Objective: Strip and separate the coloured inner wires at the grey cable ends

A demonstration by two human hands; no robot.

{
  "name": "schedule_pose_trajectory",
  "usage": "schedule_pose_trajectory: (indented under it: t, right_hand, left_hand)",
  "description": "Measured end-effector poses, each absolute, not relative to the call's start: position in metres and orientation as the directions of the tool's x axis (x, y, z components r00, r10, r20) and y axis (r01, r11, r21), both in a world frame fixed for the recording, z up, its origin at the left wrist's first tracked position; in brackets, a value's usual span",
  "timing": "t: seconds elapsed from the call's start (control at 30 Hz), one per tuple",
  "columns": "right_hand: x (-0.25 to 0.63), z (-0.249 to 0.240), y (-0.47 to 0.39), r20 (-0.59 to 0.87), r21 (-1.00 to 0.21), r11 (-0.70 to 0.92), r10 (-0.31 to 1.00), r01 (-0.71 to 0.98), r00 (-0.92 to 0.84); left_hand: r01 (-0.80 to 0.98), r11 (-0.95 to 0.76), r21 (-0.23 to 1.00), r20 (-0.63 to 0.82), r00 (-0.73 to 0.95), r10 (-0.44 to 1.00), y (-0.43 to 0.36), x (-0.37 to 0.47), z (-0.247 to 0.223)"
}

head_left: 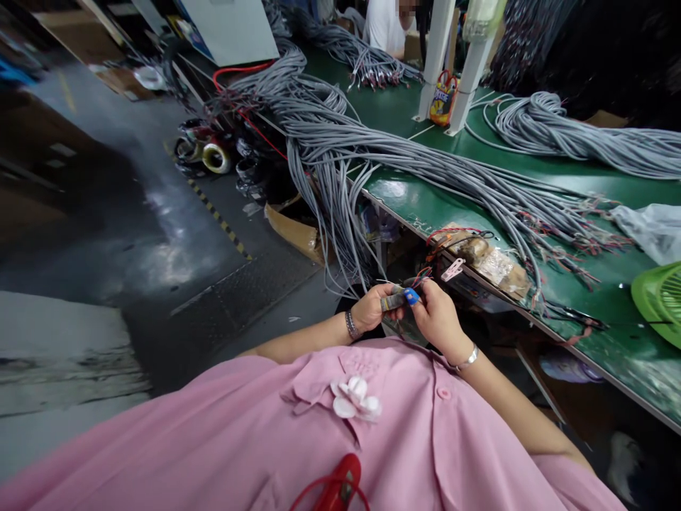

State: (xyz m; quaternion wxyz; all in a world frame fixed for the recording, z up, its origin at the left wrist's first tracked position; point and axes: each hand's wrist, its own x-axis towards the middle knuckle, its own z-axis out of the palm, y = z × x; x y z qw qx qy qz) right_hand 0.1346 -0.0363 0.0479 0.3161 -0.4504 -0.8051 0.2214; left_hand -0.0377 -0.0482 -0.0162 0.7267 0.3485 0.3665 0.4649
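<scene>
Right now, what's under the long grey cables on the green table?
Green tabletop shows around the grey cables; whatever lies directly beneath them is covered, so I can't tell.

The head camera looks forward and down, close above the pink shirt [400, 440].

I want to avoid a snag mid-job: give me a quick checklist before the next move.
1. Hands together: ok, left hand and right hand meet.
2. Coloured wires within reach: ok, they show at the right hand's fingertips.
3. Exact grip on each wire: cannot tell, the fingers hide it.
4. Right thumb covered: ok, blue wrap on its tip.
5. Grey cables all on the table: not ok, many hang over its edge.
</scene>
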Motion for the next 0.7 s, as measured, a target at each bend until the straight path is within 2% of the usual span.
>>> schedule_pose_trajectory:
  t: [0.1,0.2,0.27,0.37,0.43,0.5,0.57,0.63,0.7]
  right_hand:
    - [0.142,0.042,-0.035,0.377,-0.580,0.597,0.800,0.554,-0.467]
    - [0.163,0.041,-0.033,0.398,-0.583,0.695,0.696,0.421,-0.598]
    - [0.181,0.037,-0.029,0.381,-0.605,0.698,0.676,0.382,-0.631]
    - [0.210,0.020,-0.021,0.314,-0.648,0.592,0.781,0.478,-0.540]
    - [0.226,0.003,-0.017,0.277,-0.668,0.446,0.892,0.596,-0.357]
    - [0.235,-0.014,-0.015,0.171,-0.767,0.267,0.961,0.583,-0.216]
    - [0.237,-0.025,-0.016,-0.003,-0.904,0.077,0.982,0.420,-0.187]
    - [0.231,-0.027,-0.016,-0.152,-0.975,-0.113,0.967,0.192,-0.202]
    - [0.221,-0.021,-0.012,-0.242,-0.967,-0.253,0.944,-0.021,-0.226]
  left_hand:
    - [-0.315,0.292,0.903,-0.193,0.312,0.930,-0.048,-0.042,-0.010]
    - [-0.263,0.247,0.933,-0.133,0.387,0.912,-0.049,-0.045,-0.004]
    - [-0.243,0.209,0.947,-0.081,0.450,0.889,-0.049,-0.047,0.001]
    - [-0.154,0.081,0.985,0.012,0.525,0.851,-0.047,-0.051,0.013]
    - [-0.050,-0.150,0.987,0.152,0.558,0.816,-0.041,-0.056,0.024]
    - [0.093,-0.487,0.868,0.362,0.552,0.751,-0.033,-0.061,0.035]
    - [0.258,-0.739,0.623,0.549,0.528,0.648,-0.024,-0.065,0.042]
    - [0.384,-0.830,0.405,0.659,0.507,0.555,-0.017,-0.065,0.044]
    - [0.447,-0.852,0.274,0.721,0.491,0.489,-0.011,-0.061,0.044]
